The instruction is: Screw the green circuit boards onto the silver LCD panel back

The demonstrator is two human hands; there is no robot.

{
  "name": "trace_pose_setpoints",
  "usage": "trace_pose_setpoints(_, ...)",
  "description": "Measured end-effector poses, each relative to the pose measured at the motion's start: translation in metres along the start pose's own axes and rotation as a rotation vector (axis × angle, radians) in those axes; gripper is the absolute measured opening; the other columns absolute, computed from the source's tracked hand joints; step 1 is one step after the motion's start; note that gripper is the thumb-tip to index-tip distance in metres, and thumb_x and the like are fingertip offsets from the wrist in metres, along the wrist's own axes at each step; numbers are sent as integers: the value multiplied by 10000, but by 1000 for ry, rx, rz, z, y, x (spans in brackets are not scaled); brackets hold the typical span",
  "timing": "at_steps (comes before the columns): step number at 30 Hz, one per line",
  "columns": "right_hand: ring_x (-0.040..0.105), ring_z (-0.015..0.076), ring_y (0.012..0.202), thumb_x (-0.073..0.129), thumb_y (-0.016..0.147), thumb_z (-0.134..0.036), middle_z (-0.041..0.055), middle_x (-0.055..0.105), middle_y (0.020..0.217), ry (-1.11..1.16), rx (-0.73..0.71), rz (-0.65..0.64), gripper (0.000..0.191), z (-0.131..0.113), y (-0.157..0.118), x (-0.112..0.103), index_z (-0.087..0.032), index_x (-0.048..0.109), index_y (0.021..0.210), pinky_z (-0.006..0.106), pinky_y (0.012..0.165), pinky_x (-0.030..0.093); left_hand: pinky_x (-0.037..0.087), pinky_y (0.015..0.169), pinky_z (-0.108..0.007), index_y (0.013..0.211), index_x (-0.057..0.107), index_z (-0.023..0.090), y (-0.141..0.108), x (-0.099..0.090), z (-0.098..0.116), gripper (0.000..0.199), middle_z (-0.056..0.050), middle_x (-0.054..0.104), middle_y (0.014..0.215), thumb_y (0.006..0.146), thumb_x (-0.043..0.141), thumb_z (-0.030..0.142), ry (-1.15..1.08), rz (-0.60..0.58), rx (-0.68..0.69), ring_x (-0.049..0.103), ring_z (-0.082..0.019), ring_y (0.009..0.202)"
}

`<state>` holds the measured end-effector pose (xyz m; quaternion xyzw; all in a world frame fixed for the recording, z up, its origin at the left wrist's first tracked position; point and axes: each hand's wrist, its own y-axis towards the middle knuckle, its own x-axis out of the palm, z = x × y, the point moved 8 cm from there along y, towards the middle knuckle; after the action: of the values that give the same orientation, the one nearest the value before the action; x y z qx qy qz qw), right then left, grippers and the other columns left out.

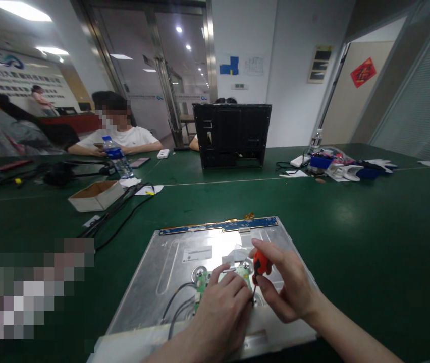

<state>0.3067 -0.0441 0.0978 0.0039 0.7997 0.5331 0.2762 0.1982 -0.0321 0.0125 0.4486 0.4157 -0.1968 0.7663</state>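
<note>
A flat silver metal panel (169,257) lies before me, with a blue strip board (222,226) along its far edge. A small green circuit board (201,282) sits on it between round metal mounts. In my right hand (288,282) is an orange-and-black screwdriver (260,264), gripped near its handle, shaft pointing down at the board's right edge. My left hand (224,300) is bent over the circuit board, close to the screwdriver tip. Its thumb and some fingertips are hidden, so anything pinched there cannot be made out. Dark cables (179,300) run from the board's left side.
A black monitor housing (233,133) stands across the green table (351,242). To the left are an open box (97,195), cables and a water bottle (118,157). Gloves and bagged items (343,164) lie at the far right. People sit opposite and at left.
</note>
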Motion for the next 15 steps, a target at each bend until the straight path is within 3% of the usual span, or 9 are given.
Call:
trace_pose_setpoints(3,656,163,652,451,867,-92,60,698,897,19,0,0,614,-1,0,-1,-127,411,1479,277,570,553,374,1044,-466,879,624,221,0,-1,0,137,-12,694,857,903,531,124,4,9,6,623,-225,830)
trace_pose_setpoints(15,590,148,554,509,908,-108,-14,648,754,-68,-7,65,499,1,-3,1,-188,442,1396,252,468,466,352,1073,-460,939,647,231,-2,4,-4,134,-10,716,934,909,556,138,-17,-21,-20,637,-225,897)
